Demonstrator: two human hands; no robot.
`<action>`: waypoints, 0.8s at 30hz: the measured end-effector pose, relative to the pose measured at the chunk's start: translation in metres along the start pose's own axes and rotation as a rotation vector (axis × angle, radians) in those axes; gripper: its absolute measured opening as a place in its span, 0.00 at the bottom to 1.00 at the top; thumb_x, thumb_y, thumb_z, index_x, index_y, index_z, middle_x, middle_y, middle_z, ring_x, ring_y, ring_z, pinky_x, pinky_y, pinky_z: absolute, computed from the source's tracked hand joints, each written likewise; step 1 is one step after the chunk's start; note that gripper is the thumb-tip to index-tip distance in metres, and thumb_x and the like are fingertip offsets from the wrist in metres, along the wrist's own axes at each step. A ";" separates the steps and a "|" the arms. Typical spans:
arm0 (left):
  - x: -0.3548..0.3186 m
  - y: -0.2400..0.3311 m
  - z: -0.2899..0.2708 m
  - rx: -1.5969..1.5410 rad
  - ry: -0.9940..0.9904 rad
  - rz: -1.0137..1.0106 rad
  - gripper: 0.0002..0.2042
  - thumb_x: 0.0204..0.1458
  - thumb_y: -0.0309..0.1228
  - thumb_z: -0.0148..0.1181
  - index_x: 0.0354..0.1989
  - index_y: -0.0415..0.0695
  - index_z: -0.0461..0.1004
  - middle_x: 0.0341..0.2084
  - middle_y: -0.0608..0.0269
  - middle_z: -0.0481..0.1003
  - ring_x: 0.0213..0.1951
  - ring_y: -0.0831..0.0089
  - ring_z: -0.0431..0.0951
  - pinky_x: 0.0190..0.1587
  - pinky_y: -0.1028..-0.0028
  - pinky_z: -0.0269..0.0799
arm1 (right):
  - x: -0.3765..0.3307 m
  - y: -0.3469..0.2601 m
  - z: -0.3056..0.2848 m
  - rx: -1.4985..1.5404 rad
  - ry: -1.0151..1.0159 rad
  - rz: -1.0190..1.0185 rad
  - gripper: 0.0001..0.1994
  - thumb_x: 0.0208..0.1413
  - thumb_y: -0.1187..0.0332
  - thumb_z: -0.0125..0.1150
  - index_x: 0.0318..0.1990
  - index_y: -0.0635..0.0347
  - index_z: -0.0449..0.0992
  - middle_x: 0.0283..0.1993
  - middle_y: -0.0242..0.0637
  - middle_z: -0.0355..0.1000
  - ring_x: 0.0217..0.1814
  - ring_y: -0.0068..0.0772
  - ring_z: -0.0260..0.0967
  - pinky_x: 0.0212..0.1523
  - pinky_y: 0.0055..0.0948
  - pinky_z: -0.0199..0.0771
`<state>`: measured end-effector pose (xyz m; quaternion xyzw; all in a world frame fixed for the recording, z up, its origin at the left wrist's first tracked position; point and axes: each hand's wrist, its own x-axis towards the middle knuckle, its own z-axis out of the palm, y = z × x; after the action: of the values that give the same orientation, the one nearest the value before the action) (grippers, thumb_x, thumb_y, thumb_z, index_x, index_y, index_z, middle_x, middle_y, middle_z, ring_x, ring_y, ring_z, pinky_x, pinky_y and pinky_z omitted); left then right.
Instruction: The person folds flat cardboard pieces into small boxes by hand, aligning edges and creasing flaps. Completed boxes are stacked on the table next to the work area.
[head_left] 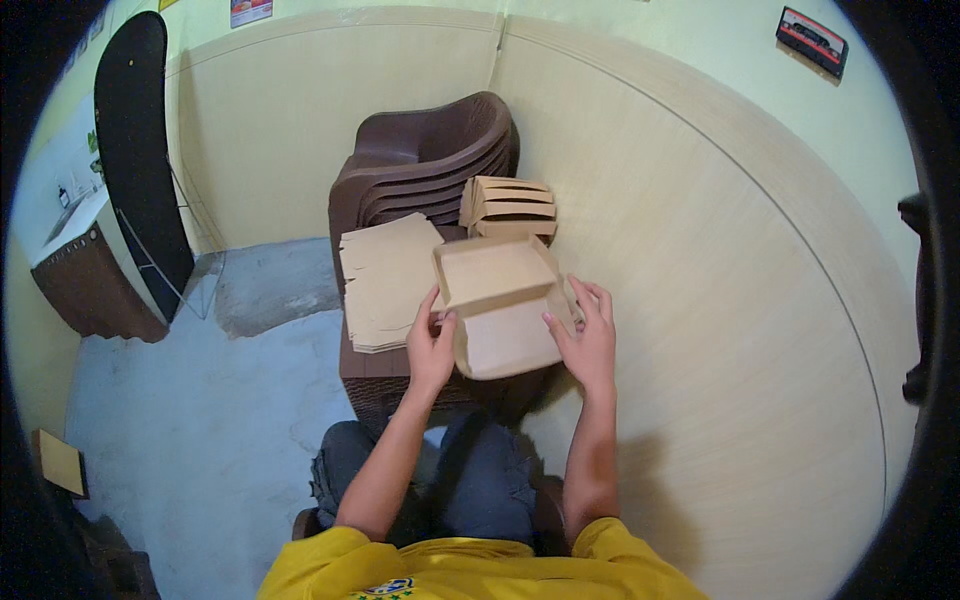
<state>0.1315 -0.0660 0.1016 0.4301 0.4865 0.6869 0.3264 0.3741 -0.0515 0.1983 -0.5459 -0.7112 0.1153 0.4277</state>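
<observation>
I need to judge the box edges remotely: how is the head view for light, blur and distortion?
Head view: even, soft light with no glare; the brown cardboard box between left hand and right hand is sharp; wall lines bow towards the rim, and the corners are black.

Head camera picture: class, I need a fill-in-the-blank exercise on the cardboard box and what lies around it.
1. Both hands, the left hand and the right hand, hold a brown cardboard box whose lid is ____.
2. The pile of flat cardboard sheets lies to the person's ____ of the box.
3. The stack of folded boxes rests on stacked ____ plastic chairs.

Missing words: open; left; brown
</observation>
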 end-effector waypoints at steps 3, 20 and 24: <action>0.047 -0.011 0.045 0.056 -0.006 0.033 0.28 0.67 0.29 0.62 0.75 0.40 0.68 0.37 0.57 0.80 0.38 0.71 0.78 0.47 0.71 0.76 | 0.033 0.022 -0.004 -0.062 -0.018 -0.112 0.26 0.57 0.58 0.77 0.63 0.53 0.82 0.71 0.53 0.66 0.65 0.56 0.74 0.66 0.47 0.76; 0.045 -0.111 0.080 0.384 -0.285 0.111 0.34 0.63 0.43 0.66 0.77 0.52 0.65 0.68 0.39 0.64 0.67 0.42 0.70 0.71 0.53 0.68 | 0.011 0.124 0.068 -0.572 -0.390 -0.157 0.21 0.72 0.51 0.56 0.58 0.53 0.86 0.69 0.51 0.73 0.77 0.49 0.64 0.82 0.67 0.42; 0.029 -0.115 0.069 0.440 -0.385 0.174 0.41 0.58 0.50 0.71 0.79 0.56 0.63 0.72 0.37 0.60 0.71 0.42 0.69 0.71 0.53 0.69 | 0.008 0.137 0.081 -0.596 -0.447 -0.133 0.23 0.73 0.48 0.52 0.61 0.52 0.84 0.69 0.52 0.74 0.77 0.49 0.65 0.82 0.67 0.40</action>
<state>0.1855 0.0223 0.0118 0.6526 0.5142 0.4964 0.2515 0.4074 0.0323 0.0665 -0.5603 -0.8233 -0.0081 0.0909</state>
